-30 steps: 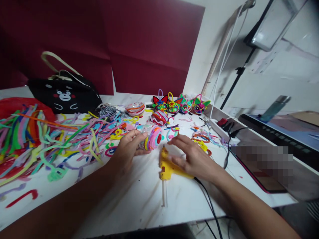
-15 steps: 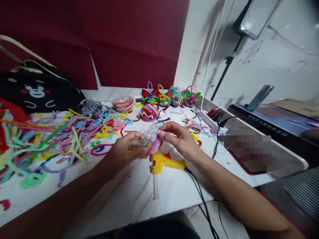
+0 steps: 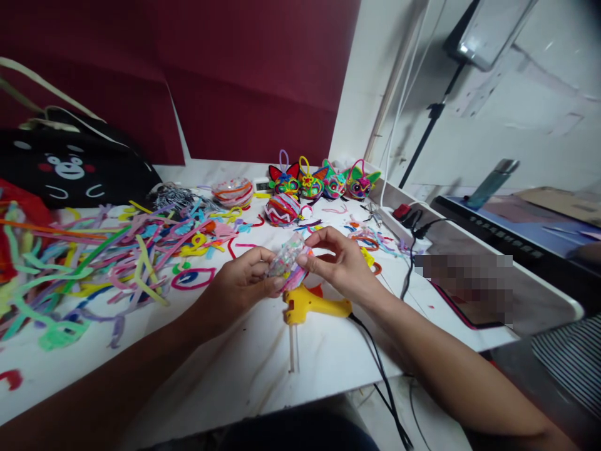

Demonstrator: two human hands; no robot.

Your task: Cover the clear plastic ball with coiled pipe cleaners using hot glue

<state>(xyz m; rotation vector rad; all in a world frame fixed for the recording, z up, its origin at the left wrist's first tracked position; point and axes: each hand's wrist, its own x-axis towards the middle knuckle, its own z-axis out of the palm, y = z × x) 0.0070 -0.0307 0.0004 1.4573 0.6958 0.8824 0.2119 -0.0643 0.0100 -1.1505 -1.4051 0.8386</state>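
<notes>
Looks like a craft workshop. Has pipe cleaners [image 3: 151, 283] strewn over a white table [image 3: 225, 369], a glue gun [image 3: 323, 306] and eared ornaments [image 3: 312, 184] in a row.

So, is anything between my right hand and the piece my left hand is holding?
Nothing visible: your right hand touches the piece too. The glue gun lies on the table below, not between them.

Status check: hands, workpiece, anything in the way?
Left hand holding craft piece; right hand at its pink edge. Piece clear on one side, colourful on the other. Yellow glue gun on table, close by.
</notes>
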